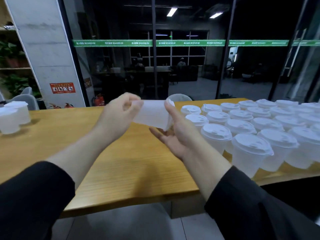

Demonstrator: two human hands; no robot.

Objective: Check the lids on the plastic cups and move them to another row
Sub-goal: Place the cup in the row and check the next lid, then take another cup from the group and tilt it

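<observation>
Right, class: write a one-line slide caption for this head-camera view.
Both hands, left and right, hold a lidded plastic cup sideways above a wooden table, beside rows of lidded cups.

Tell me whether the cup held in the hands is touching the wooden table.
Apart. The head view shows the cup lying sideways between the left hand and right hand, raised with bare table visible beneath.
</observation>
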